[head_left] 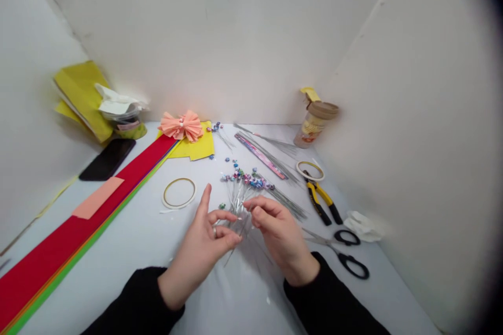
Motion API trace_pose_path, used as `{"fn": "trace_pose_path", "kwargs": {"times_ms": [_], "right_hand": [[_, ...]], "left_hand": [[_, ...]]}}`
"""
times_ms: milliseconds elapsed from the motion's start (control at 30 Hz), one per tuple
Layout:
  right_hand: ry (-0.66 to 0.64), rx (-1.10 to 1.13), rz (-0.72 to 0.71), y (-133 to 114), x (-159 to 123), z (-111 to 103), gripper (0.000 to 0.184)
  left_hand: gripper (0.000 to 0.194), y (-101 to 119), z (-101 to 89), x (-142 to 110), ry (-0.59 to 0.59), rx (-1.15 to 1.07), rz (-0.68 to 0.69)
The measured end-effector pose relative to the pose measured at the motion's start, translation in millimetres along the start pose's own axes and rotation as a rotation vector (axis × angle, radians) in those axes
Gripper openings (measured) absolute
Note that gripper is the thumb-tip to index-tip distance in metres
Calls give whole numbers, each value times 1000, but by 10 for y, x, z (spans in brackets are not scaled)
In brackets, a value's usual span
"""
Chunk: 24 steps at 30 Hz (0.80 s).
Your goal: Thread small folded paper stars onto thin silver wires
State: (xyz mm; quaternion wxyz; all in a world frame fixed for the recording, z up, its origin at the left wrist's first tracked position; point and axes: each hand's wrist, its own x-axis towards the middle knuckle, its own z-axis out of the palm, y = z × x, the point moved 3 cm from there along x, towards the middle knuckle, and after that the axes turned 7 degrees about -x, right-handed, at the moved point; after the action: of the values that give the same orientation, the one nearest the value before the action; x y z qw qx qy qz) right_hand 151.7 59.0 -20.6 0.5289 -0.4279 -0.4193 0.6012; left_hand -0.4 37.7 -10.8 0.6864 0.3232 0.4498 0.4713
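Observation:
My left hand has its index finger raised and the other fingers spread, with the thumb curving towards the ring finger. A tiny white bit shows at its middle fingertip. My right hand is closed in a pinch just opposite; what sits between its fingertips is too small and blurred to name. Beyond and partly behind both hands lies a bunch of thin wire stems tipped with small folded paper stars in blue, pink and purple. A green star rests left of the stems.
Left are a tape roll, long coloured paper strips, a pink paper bow and a phone. Right are loose wires, patterned strips, another tape roll, pliers, scissors, crumpled tissue and a cup.

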Motion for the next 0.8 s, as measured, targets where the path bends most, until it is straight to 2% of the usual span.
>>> {"fn": "trace_pose_path", "kwargs": {"times_ms": [133, 233, 300, 400, 533, 667, 733, 800], "right_hand": [[-184, -78, -22, -21, -23, 76, 18], [-255, -143, -42, -28, -33, 125, 17], [-239, -198, -78, -36, -28, 133, 20], [-129, -324, -143, -40, -7, 112, 22], [4, -469, -134, -2, 11, 90, 25], [2, -498, -108, -35, -2, 96, 27], [-3, -528, -85, -110, 14, 76, 27], [5, -604, -77, -218, 89, 36, 28]], "left_hand": [[122, 16, 14, -8, -9, -86, -17], [124, 13, 16, -6, -3, -121, -19], [123, 8, 10, -1, 8, -115, -10], [115, 12, -18, 11, 43, -51, 33], [99, -9, -91, 60, 89, 44, 125], [81, -111, -178, 152, 169, 116, 283], [71, -171, -206, 197, 218, 114, 377], [64, -228, -212, 231, 240, 118, 416]]}}
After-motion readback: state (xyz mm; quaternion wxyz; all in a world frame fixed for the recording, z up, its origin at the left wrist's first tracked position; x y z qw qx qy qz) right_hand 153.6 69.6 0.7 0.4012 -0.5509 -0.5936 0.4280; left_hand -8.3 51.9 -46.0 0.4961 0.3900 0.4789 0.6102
